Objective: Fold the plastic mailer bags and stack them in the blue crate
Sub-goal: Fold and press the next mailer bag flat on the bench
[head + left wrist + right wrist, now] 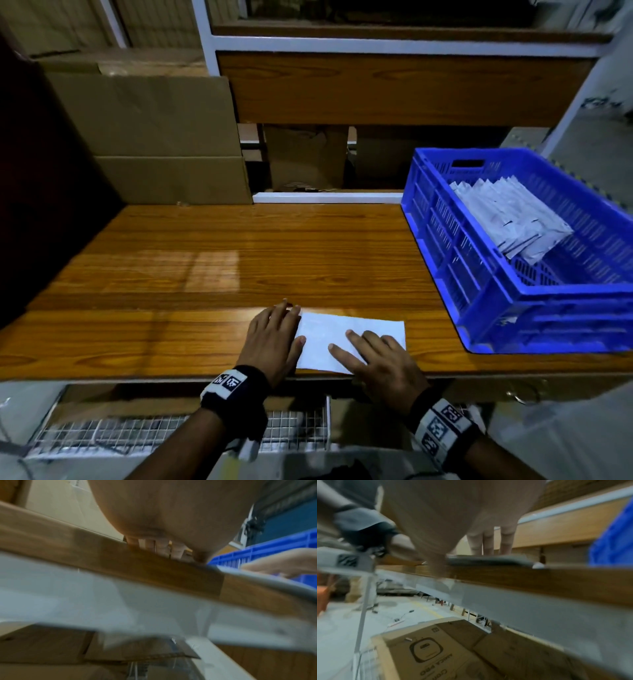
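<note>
A white folded mailer bag (329,330) lies flat on the wooden table (205,274) near its front edge. My left hand (274,337) lies flat with straight fingers on the bag's left end. My right hand (376,359) presses the bag's right front part with flat, spread fingers. The blue crate (534,294) stands on the table's right side and holds a fanned stack of folded white mailer bags (513,219). In the right wrist view my fingers (488,543) rest on the grey-looking bag (488,559); the crate (611,540) shows at the right.
Flattened cardboard boxes (154,137) lean behind the table's back left. A wooden shelf unit with a white frame (404,89) rises behind the table. Below the table's front edge sit a wire rack (137,435) and a printed cardboard box (428,650).
</note>
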Tool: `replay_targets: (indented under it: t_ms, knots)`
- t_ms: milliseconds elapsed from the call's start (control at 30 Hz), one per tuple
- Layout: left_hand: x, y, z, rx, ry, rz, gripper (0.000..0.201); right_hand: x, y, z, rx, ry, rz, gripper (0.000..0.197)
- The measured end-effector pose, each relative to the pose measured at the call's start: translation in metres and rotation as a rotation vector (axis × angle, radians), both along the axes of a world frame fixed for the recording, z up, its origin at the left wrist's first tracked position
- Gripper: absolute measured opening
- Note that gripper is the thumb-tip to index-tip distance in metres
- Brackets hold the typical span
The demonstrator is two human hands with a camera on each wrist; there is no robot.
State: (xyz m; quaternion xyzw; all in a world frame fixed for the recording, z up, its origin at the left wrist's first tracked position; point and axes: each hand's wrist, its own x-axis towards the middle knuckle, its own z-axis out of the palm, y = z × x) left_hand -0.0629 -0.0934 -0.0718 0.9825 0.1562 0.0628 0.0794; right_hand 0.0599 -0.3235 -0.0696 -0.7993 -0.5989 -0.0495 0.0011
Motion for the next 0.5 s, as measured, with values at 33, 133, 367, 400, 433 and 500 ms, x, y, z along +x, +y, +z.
replay_targets:
  t_ms: [33,133,367,400,433,500]
  knots:
    - [-0.001,0.003,0.004,-0.027,-0.015,0.017,0.065,-0.002,0.001,0.0,0.039,-0.043,0.016,0.071]
    - [-0.002,0.013,0.016,-0.087,-0.093,0.039,0.067,-0.006,-0.004,0.01,0.092,-0.078,0.051,0.059]
    - [0.015,0.034,0.049,-0.365,-0.405,0.07,0.065,-0.005,-0.005,0.083,0.041,0.235,-0.096,0.053]
    - [0.02,0.035,0.054,-0.359,-0.427,0.047,0.065,0.001,-0.006,0.087,0.096,0.296,-0.124,0.054]
    - [0.028,0.035,0.058,-0.347,-0.435,0.015,0.065,0.005,-0.007,0.093,0.142,0.352,-0.17,0.055]
    - [0.043,0.032,0.066,-0.341,-0.423,-0.051,0.065,0.015,-0.012,0.104,0.243,0.411,-0.256,0.052]
